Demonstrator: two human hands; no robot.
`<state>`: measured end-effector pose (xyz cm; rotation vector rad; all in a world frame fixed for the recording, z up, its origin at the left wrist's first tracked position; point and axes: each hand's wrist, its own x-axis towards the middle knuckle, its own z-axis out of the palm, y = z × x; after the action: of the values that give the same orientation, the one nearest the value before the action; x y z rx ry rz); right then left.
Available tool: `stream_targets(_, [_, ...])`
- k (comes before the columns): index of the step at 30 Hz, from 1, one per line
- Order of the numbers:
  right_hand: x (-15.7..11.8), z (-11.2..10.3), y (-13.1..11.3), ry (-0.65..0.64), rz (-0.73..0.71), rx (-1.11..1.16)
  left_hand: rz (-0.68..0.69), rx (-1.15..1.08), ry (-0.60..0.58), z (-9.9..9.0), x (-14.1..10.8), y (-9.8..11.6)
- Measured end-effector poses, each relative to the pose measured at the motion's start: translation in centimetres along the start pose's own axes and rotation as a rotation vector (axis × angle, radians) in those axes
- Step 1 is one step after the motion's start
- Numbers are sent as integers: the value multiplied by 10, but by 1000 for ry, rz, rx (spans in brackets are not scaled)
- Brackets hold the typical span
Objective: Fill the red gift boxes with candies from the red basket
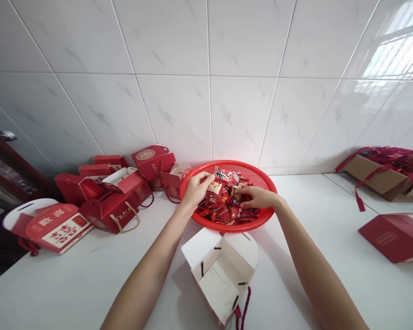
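Observation:
A red plastic basket (266, 215) stands against the tiled wall, heaped with red-wrapped candies (223, 213). At its left side, my left hand (197, 190) pinches a small red and white candy packet (215, 187) between thumb and fingers. My right hand (258, 197) reaches in over the right rim. Its fingers are apart and touch the candies, with a gold-coloured wrapper near the fingertips. In front of the basket, between my forearms, sits an opened gift box (220, 275), white inside with its flaps raised. A dark red cord handle (247, 305) hangs at its side.
Several red gift boxes (113, 208) with cord handles are grouped at the left, some with open tops. On the right lies a cardboard box (375, 176) full of dark red ribbons (395, 158), with another red box (392, 236) nearer. White tiles rise behind the white tabletop (124, 266).

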<state>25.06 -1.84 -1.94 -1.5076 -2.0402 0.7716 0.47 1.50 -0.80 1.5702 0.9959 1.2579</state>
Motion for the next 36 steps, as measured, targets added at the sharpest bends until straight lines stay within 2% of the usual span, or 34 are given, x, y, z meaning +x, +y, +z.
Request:
stream_targets(5, [-7, -11, -15, -245, -166, 53, -11, -22, 3, 1, -2, 5])
stream_targets(8, [-8, -12, -21, -302, -262, 219, -11, -41, 15, 1, 0, 5])
stream_targets(10, [-7, -9, -22, -183, -193, 265, -14, -59, 26, 1, 0, 4])
stream_targets(14, [-3, 0, -16, 190, 50, 146, -27, -108, 71, 1, 1, 1])
stream_targets(16, [0, 2, -11, 260, 110, 104, -29, -145, 121, 1, 3, -1])
stream_targets(18, [5, -1, -8, 271, 152, 57, -35, -190, 177, 1, 4, -2])
stream_targets(21, [21, -11, -11, 202, 197, -28, -54, -263, 235, 0, 7, -3])
stream_targets(24, [46, -16, -19, 72, 243, -122, -74, -314, 261, 0, 8, -1])
stream_targets(26, [63, -9, -24, 10, 278, -196, -79, -330, 272, 0, 7, 0])
stream_targets(29, [81, 9, -29, -14, 313, -268, -76, -348, 287, 1, 7, 1])
stream_targets(32, [88, 19, -27, -9, 317, -257, -72, -369, 294, 1, 8, 0])
stream_targets(36, [81, 3, -14, -54, 288, -108, -66, -389, 299, 1, 9, -1])
